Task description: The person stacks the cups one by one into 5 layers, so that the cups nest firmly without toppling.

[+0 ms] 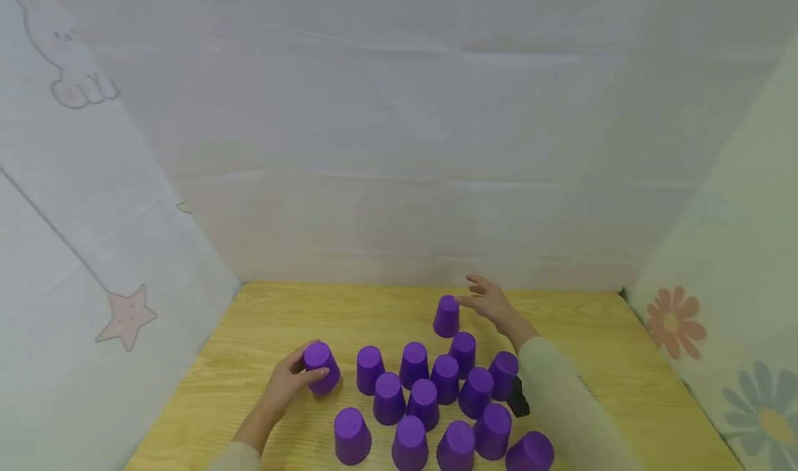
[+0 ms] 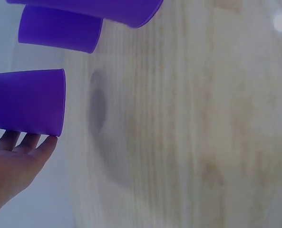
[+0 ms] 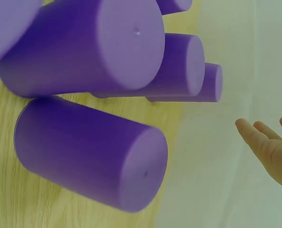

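My left hand [image 1: 283, 388] grips an upside-down purple cup [image 1: 323, 374] at the left of the group, thumb on one side and fingers on the other. In the left wrist view that cup [image 2: 26, 102] stands off the wood, with a shadow below its rim. At the far side, my right hand [image 1: 492, 306] is beside another upside-down purple cup [image 1: 446, 318], its fingers extended. A fingertip is at that cup's upper edge; whether it touches cannot be told. The right wrist view shows the fingers of the right hand [image 3: 274, 154] spread, holding nothing.
Several more upside-down purple cups [image 1: 389, 402] stand close together on the wooden table [image 1: 299, 312], between the arms and toward the near edge. A black strap piece [image 1: 518, 398] shows by the right sleeve. White printed sheets [image 1: 399, 145] wall in the back and sides.
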`<state>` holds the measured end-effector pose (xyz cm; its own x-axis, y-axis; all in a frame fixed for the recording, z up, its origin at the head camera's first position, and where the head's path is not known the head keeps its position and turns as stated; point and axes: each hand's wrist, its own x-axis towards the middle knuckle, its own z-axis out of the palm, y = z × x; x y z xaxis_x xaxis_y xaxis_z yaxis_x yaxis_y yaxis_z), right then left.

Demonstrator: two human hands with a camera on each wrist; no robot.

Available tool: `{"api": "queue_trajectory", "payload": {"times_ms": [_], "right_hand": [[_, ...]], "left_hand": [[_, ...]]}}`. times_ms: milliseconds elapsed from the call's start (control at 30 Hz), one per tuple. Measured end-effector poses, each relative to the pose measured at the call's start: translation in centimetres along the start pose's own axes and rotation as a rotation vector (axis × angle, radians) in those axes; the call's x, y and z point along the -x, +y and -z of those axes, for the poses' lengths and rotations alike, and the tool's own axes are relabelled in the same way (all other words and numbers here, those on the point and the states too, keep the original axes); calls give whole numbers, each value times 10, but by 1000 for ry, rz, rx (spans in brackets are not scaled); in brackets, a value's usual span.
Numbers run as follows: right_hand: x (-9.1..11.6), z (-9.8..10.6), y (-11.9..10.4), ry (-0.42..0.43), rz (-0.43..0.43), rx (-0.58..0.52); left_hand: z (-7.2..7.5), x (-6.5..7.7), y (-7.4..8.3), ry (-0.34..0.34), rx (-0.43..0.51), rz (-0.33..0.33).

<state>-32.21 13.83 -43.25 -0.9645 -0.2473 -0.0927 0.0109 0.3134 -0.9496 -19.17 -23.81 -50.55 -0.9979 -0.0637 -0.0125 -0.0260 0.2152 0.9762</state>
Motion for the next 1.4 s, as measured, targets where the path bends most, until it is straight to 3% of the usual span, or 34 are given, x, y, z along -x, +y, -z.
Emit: {"api": "queue_trajectory", "payload": {"times_ms": [600,1067,1400], "right_hand": [[46,31,8,-31,160,-14],[87,49,21,-67,196,-28],[120,55,34,-64,217,-49]], "left_hand": [[11,-39,24,-20,-71,-41],[-3,-71,42,-55,-29,-58],[-21,-92,50,-35,21,-60]]}}
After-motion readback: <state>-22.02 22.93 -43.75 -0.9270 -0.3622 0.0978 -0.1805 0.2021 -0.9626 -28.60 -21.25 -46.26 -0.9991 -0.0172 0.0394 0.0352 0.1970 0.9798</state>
